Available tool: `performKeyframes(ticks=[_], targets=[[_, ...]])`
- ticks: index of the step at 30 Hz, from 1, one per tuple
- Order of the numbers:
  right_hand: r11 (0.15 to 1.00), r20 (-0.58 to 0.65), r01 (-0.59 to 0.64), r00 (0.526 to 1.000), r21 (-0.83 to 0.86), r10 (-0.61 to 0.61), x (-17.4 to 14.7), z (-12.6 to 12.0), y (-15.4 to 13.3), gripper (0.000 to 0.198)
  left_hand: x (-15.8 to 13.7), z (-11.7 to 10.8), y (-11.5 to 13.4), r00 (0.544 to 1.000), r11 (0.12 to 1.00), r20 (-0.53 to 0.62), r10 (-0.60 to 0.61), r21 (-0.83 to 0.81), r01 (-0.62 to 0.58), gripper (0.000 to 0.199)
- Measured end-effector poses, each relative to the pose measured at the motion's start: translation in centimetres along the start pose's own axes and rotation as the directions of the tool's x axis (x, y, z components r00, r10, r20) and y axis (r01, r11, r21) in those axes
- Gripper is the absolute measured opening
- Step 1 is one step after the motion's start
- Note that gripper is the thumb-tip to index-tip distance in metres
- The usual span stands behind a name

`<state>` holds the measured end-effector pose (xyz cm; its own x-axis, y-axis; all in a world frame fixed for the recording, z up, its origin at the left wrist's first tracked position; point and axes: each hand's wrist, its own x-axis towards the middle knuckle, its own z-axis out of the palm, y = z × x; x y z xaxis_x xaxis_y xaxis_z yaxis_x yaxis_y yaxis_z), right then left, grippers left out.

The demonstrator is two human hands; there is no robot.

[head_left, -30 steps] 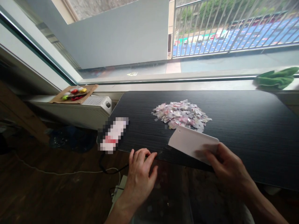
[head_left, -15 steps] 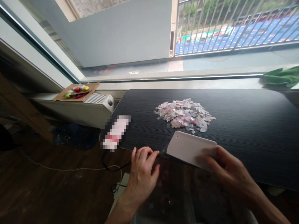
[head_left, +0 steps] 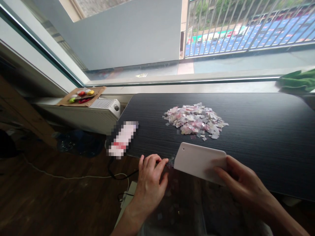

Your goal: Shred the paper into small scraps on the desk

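My right hand [head_left: 242, 178] grips a white plastic scraper [head_left: 197, 160] by its right end, thumb on the near face. The scraper is tilted at the front edge of the dark table [head_left: 265, 131], with a small hole in its upper left corner. My left hand [head_left: 152, 173] rests its fingertips on the table's front edge, fingers apart, holding nothing. Some small clear scraps lie at the edge between that hand and the scraper. Beyond the scraper sits a heap of small pale and pinkish cut pieces [head_left: 194, 119], with a few loose bits around it.
A pixelated item [head_left: 124, 139] lies at the table's left end. A radiator [head_left: 105, 108] and a piece of cardboard [head_left: 81, 96] with colourful objects are beside the window. A green cloth [head_left: 299, 81] is at the right. Several scraps appear in the dark space below the table edge.
The scraper has tipped slightly down and toward me at the table edge, moving a little left. Small clear scraps now show beside my left fingertips. The left hand has stayed put.
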<state>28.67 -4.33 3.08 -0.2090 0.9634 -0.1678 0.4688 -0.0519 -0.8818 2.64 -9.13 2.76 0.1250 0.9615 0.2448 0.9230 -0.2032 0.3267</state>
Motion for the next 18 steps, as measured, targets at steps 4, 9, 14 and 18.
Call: performKeyframes(ticks=[4,9,14,18], targets=[[0.999,-0.271,-0.036,0.962,0.002,0.035,-0.1,-0.8,0.5,0.027,-0.1,0.1,0.0,1.000,1.000,-0.007,-0.006,-0.007,0.006,0.038],[0.999,-0.400,0.046,0.915,-0.010,-0.046,0.1,-0.7,0.5,0.020,-0.1,0.4,0.0,1.000,1.000,-0.013,-0.008,-0.007,0.008,0.037],[0.985,-0.265,0.159,0.949,-0.071,-0.173,0.1,1.7,-0.6,0.014,0.0,0.4,-0.3,0.999,1.000,-0.038,-0.020,-0.003,0.020,0.039],[0.984,-0.198,0.150,0.966,-0.098,-0.167,-0.1,2.6,-0.9,0.016,-0.1,0.4,-0.5,0.999,1.000,-0.050,-0.016,-0.007,0.016,0.041]])
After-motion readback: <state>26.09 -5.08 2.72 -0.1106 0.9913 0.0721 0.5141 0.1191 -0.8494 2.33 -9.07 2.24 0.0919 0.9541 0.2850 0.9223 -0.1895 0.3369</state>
